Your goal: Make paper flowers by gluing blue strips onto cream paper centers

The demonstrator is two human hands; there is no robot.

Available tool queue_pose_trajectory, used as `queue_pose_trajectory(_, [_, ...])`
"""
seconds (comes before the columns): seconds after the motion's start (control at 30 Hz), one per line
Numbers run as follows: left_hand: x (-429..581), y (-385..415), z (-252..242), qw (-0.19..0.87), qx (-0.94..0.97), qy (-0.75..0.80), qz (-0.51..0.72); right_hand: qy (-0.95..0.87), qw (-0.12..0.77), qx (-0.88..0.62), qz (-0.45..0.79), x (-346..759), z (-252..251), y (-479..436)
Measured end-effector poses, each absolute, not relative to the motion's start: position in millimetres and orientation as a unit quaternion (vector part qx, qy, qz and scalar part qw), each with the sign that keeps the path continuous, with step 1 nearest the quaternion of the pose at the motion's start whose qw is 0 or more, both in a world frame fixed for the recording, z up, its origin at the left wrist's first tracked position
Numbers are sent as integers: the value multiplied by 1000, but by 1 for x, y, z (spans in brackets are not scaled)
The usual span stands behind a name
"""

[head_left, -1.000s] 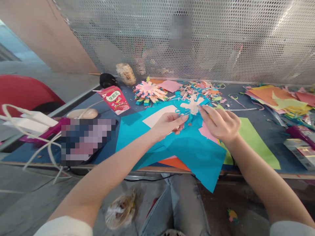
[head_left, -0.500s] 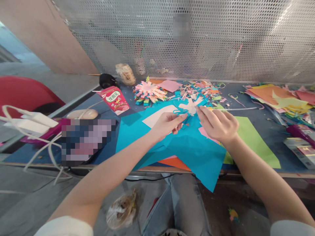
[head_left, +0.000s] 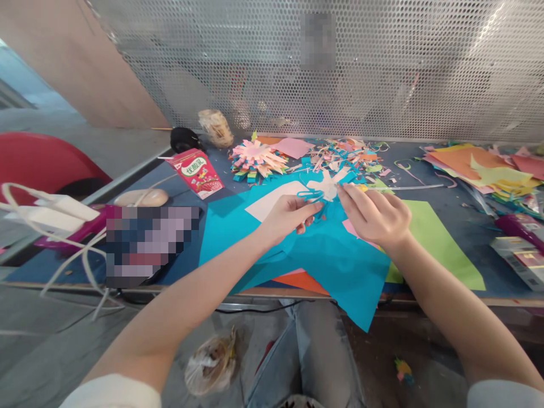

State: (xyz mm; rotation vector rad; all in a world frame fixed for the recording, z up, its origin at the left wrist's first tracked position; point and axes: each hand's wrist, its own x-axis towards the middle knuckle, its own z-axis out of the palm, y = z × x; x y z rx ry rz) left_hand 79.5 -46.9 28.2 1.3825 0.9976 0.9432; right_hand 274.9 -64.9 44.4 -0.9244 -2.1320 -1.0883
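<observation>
Left hand pinching looped blue paper strips; right hand bent, fingertips at white paper flower, can't tell if gripping. Flower between the hands, over large bright-blue paper sheets. Farther left, pink-and-blue fringed paper flower, then red printed drink carton, contents hidden. Right, near edge, small grey-and-white box, contents hidden. Near left on grey floor, clear plastic bag holding unclear brownish stuff.
</observation>
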Motion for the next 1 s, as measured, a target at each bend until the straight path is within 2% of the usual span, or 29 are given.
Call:
queue_pose_trajectory(0.23, [79,-47,29,588,574,422,382,-760,321,-278,-492,276,39,-62])
queue_pose_trajectory(0.5, [80,-48,31,589,564,447,366,-776,308,-301,-461,277,38,-62])
queue_pose_trajectory(1.0, [78,-48,32,602,567,421,373,-734,319,-244,-547,276,44,-63])
